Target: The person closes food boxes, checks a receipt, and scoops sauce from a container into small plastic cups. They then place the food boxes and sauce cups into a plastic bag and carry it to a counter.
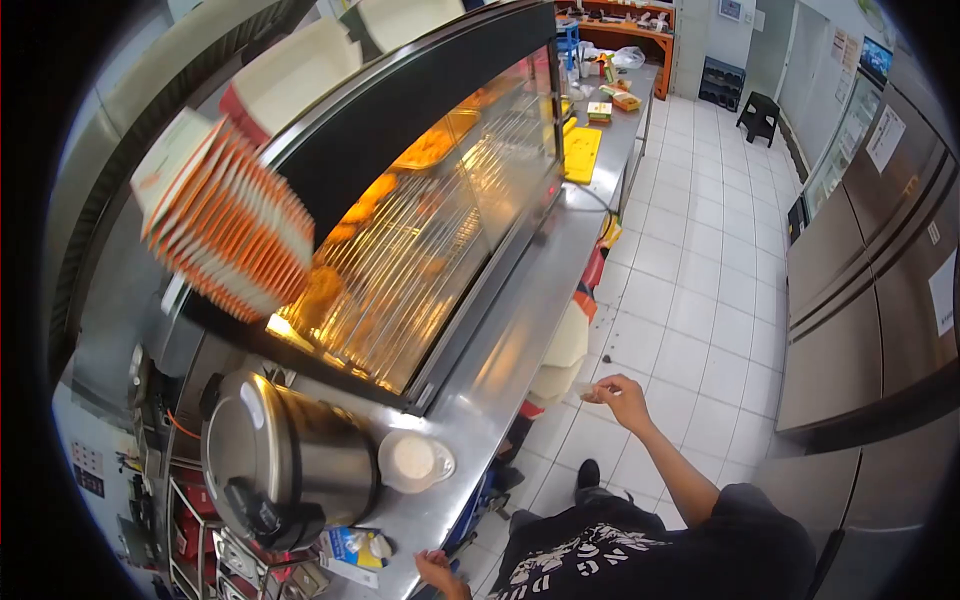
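My right hand (618, 397) is stretched out over the floor beside the counter, its fingers pinched together. A small pale, see-through piece (586, 390) shows at the fingertips, too small to name. Close by are large white and red cartons (565, 345) under the counter edge. My left hand (437, 570) is low at the counter's front edge, with its fingers curled in and nothing visible in them. Nearest to it lies a blue and yellow packet (357, 547) on the steel counter (490, 385). Behind that packet are a white cup of pale contents (414, 460) and a large lidded steel pot (290, 460).
A lit glass warming cabinet (400, 240) with fried food stands on the counter. Stacked orange-and-white paper trays (225, 215) sit on its top. Farther along is a yellow board (581, 154). Steel refrigerators (870, 250) line the right side, and a black stool (760, 117) stands far off.
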`<state>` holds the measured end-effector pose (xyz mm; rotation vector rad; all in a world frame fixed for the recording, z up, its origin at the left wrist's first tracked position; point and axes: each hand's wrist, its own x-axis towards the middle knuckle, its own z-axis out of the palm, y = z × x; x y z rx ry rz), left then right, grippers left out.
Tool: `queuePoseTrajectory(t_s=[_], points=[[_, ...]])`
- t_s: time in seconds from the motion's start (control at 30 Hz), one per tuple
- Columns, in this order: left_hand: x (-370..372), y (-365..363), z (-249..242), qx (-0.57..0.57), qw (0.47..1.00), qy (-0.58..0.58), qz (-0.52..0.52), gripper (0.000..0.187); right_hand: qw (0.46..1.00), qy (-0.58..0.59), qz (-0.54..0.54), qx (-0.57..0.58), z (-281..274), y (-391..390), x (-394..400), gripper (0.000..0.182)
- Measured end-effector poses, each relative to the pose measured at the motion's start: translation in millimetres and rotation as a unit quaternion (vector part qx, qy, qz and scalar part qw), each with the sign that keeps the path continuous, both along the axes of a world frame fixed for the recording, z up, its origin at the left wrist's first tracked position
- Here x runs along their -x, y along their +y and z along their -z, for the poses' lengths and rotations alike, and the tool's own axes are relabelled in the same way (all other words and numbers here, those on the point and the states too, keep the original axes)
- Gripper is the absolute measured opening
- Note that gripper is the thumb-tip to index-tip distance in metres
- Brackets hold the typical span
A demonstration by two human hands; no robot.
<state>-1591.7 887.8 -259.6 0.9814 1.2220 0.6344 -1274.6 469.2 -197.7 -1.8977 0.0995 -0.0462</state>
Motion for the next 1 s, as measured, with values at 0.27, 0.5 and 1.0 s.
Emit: queuePoseTrajectory(t_s=[0.27, 0.5, 1.0], points=[[-70.4, -94.5, 84.9, 0.158, 0.904, 0.167, 0.361, 0.034, 0.998, -0.057, 0.039, -0.008, -8.1, -61.7, -136.6, 0.014], [-142.8, -140.7, 179.9, -0.103, 0.711, 0.262, 0.645, 0.040, 0.986, 0.009, -0.163, -0.021, 17.9, -24.6, -225.2, 0.016], [105.2, -438.7, 117.5, -0.039, 0.909, 0.332, 0.249, 0.042, 0.783, 0.044, -0.620, -0.004, 25.7, 194.1, -167.1, 0.016]])
